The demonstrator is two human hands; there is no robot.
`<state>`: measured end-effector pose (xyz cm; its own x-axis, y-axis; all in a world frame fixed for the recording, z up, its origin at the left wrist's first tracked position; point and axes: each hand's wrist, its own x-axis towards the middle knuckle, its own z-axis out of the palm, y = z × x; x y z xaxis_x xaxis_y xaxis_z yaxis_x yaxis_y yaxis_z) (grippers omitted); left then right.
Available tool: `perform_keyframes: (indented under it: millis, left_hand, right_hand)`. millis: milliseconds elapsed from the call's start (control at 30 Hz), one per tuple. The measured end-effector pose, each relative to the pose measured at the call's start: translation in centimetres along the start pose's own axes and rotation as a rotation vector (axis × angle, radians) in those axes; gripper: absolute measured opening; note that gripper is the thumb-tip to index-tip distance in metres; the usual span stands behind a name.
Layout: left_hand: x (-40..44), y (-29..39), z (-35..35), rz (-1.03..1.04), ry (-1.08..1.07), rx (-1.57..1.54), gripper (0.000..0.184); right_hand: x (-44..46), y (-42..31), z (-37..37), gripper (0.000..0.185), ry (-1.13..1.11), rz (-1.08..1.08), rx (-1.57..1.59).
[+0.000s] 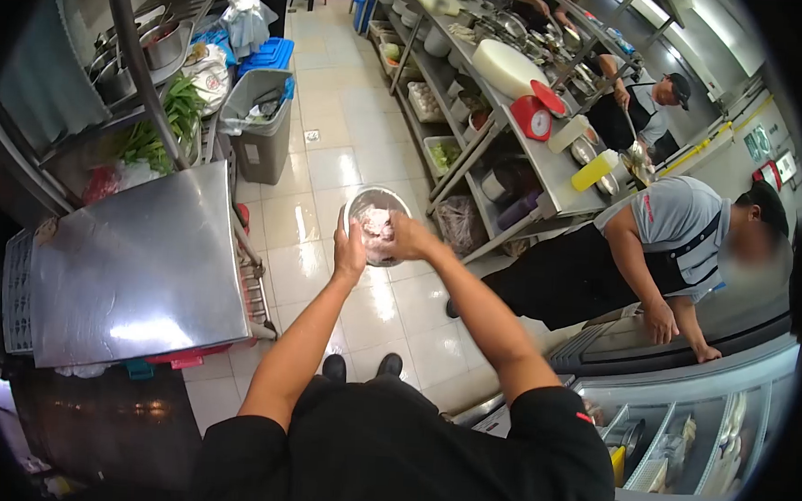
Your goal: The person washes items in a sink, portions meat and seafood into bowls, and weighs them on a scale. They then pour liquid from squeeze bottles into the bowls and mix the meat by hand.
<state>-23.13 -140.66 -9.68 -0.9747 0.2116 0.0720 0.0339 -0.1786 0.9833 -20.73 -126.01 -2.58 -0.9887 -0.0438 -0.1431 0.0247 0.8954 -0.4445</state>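
Note:
A round metal bowl (349,204) is held out in front of my body, above the tiled floor. Inside it lies a pale pinkish, lumpy food (377,224), whose kind I cannot make out. My left hand (350,251) grips the bowl's left side, thumb near the rim. At the right side, my right hand (409,238) closes over the rim, partly covering the bowl; its fingertips are hidden and slightly blurred.
A steel table (142,264) stands left, with a lined grey bin (264,134) behind it. On the right, a co-worker (656,237) leans over an open glass-topped chiller (681,438). Shelving with a red scale (529,119) runs behind; another person (640,104) works there.

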Motion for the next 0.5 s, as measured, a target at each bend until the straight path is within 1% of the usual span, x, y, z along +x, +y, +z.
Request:
perform_keyframes:
  millis: [33, 67, 100, 133, 167, 200, 233, 267, 300, 333, 367, 433, 467, 500]
  left_hand:
    - [0.0, -0.6, 0.5, 0.012, -0.008, -0.011, 0.053]
    - [-0.3, -1.8, 1.0, -0.035, 0.021, -0.022, 0.054]
    - [-0.5, -2.5, 1.5, -0.077, 0.04, -0.031, 0.054]
    - [-1.2, -1.6, 1.7, -0.102, 0.017, -0.074, 0.053]
    - [-2.1, -0.8, 1.8, -0.126, -0.015, -0.116, 0.053]
    - [-2.4, -1.2, 1.7, -0.105, -0.081, -0.141, 0.053]
    - [-2.7, -1.9, 1.3, -0.085, -0.149, -0.165, 0.053]
    - [-3.1, -4.0, 0.8, -0.217, -0.165, -0.143, 0.052]
    - [-3.2, -5.8, 0.5, -0.35, -0.175, -0.113, 0.051]
    - [-3.7, -5.7, 0.8, -0.316, -0.174, -0.166, 0.05]
    - [-4.3, -5.3, 0.9, -0.287, -0.168, -0.218, 0.049]
    - [-5.2, -4.7, 0.7, -0.327, -0.196, -0.215, 0.048]
    - [-5.8, -4.3, 0.5, -0.394, -0.207, -0.242, 0.048]
    - [-6.1, -5.2, 0.4, -0.371, -0.229, -0.27, 0.047]
  right_hand:
    - [-0.2, -0.2, 0.6, 0.07, 0.028, 0.093, -0.004]
    - [-1.1, -1.7, -0.7, 0.07, 0.034, 0.028, 0.18]
    - [0.8, 3.0, 4.2, 0.071, 0.286, -0.164, 0.198]
    - [0.8, 4.0, 5.4, 0.078, 0.223, -0.097, 0.455]
    - [0.3, 3.8, 5.6, 0.082, 0.251, -0.05, 0.335]
    - [-0.2, 3.7, 6.0, 0.083, 0.25, -0.045, 0.363]
    - [-0.5, 4.0, 6.8, 0.083, 0.241, -0.05, 0.422]
    - [-1.2, 3.6, 7.2, 0.084, 0.188, -0.028, 0.616]
    - [-1.9, 2.9, 7.4, 0.084, 0.224, 0.03, 0.527]
    - [-3.1, 1.4, 6.5, 0.085, 0.242, 0.064, 0.498]
    - [-3.8, 0.3, 6.4, 0.081, 0.251, 0.166, 0.426]
    - [-4.6, -0.6, 6.5, 0.08, 0.213, 0.263, 0.354]
    - [-4.8, -0.5, 6.9, 0.079, 0.193, 0.281, 0.325]
    - [-4.9, -0.4, 7.2, 0.079, 0.175, 0.297, 0.294]
